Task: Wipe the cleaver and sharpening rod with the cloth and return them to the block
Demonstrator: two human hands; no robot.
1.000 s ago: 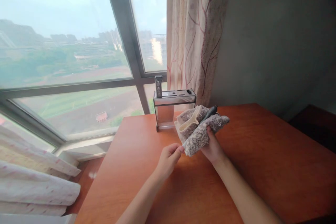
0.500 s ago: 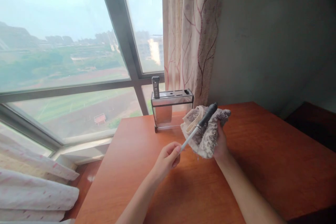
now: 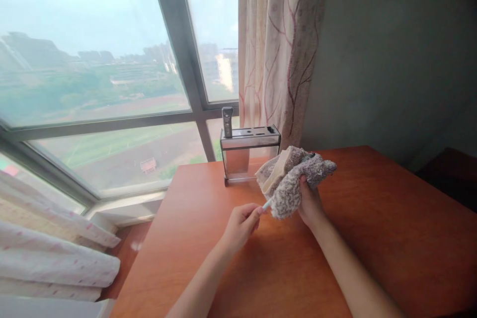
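My left hand [image 3: 243,224] pinches the tip end of a thin, pale sharpening steel [image 3: 267,204]. Over the rest of the steel lies a fluffy grey-beige cleaning cloth [image 3: 288,191], with only a small dark bit of the handle showing at its far edge. From the right side my right hand [image 3: 310,202] grips the cloth, thumb on top, around the steel's handle. Both hands are held above the table. Just behind the cloth stands a clear-sided knife block [image 3: 257,132] with a slotted top, and one grey handle [image 3: 227,123] sticks up from its left end.
The reddish-brown wooden table [image 3: 208,268] runs beneath both arms. Large windows [image 3: 93,84] rise to the left and behind. A patterned curtain [image 3: 283,49] hangs behind the knife block, and another pale curtain [image 3: 55,268] is at the lower left.
The cloth has been folded over the steel's black handle, which was exposed before. My right thumb now presses on top of the cloth. The view has shifted slightly left.
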